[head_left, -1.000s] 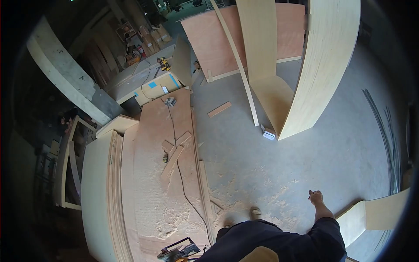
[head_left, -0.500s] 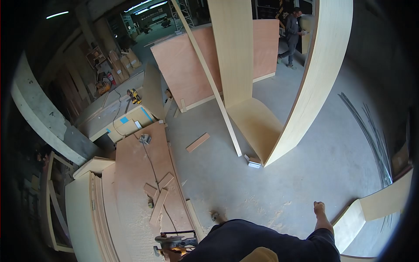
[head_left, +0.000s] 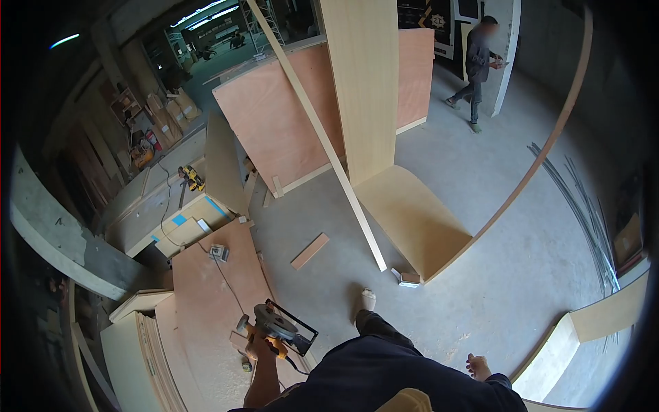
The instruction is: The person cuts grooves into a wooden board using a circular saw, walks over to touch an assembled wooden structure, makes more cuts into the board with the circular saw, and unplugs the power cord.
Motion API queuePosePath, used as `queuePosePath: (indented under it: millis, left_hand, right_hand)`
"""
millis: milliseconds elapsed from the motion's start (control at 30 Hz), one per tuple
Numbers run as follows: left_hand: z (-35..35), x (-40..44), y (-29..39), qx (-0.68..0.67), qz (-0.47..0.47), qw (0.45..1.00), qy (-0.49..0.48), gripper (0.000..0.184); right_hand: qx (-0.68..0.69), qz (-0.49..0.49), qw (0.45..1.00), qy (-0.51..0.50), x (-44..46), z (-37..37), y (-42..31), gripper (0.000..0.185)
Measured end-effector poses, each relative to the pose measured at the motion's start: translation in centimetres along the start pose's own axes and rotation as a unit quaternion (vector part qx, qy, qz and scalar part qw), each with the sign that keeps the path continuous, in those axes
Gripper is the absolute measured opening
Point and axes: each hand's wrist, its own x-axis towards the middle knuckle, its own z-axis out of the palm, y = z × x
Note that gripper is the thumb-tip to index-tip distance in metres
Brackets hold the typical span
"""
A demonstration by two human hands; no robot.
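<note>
A circular saw [head_left: 276,325] with a black guard frame and orange parts is held in my left hand [head_left: 258,345], over the plywood sheet [head_left: 199,288] on the left. The fingers wrap round its handle, and a cord trails from it. My right hand [head_left: 475,364] hangs low at the right, away from the saw, its fingers slightly apart and nothing visible in them. Beneath the saw, small wood offcuts [head_left: 237,341] lie partly hidden on the sheet.
A tall wooden panel assembly [head_left: 412,220] stands ahead, with a long strip [head_left: 322,141] leaning beside it. A small box [head_left: 406,278] and a wood piece [head_left: 310,251] lie on the floor. A person [head_left: 478,69] walks at the back right. Curved panels [head_left: 549,357] are at lower right.
My left hand has lifted the saw forward over the sheet. My right hand has dropped lower and its fingers have loosened. The view has shifted forward; the other person has come further into sight.
</note>
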Motion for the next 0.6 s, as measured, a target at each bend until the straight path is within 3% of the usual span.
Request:
queuePosePath:
  millis: [100, 200, 267, 333, 367, 400, 433, 567, 600]
  left_hand:
    - [8.6, 0.4, 3.3, -0.021, -0.011, 0.998, -0.062, 0.011]
    - [16.6, 3.7, 4.7, -0.005, -0.024, 0.998, -0.06, 0.011]
    - [21.7, 6.3, 5.3, 0.025, -0.028, 0.999, -0.031, 0.009]
    - [26.1, 7.3, 6.5, 0.055, -0.038, 0.997, -0.03, 0.006]
    - [28.5, 7.5, 7.2, 0.062, -0.031, 0.997, -0.022, 0.007]
    - [30.4, 7.7, 7.8, 0.07, -0.025, 0.997, -0.015, 0.008]
    - [31.7, 9.4, 7.6, 0.048, -0.03, 0.997, -0.054, 0.009]
    - [39.5, 12.7, 8.7, 0.071, -0.033, 0.997, -0.018, 0.012]
    - [41.7, 13.8, 8.7, 0.101, -0.024, 0.995, 0.006, 0.012]
  right_hand:
    - [-0.12, -0.018, 0.991, -0.051, 1.5, 2.7, -6.3, 0.048]
    - [-0.195, -0.045, 0.978, -0.063, 1.9, 5.2, -17.4, 0.047]
    - [-0.125, -0.069, 0.986, -0.09, 5.5, 7.4, -25.3, 0.046]
    - [-0.125, -0.153, 0.978, -0.06, 8.8, 8.6, -34.9, 0.054]
    - [-0.144, -0.198, 0.969, -0.036, 8.3, 8.4, -41.0, 0.044]
    - [-0.289, -0.366, 0.884, -0.029, 9.3, 8.2, -47.0, 0.03]
    - [-0.247, -0.473, 0.845, 0.04, 8.2, 8.5, -52.4, 0.028]
    - [0.039, -0.481, 0.875, -0.024, 3.0, 8.4, -77.3, 0.031]
    - [0.042, -0.513, 0.858, -0.011, 1.7, 8.4, -82.8, 0.035]
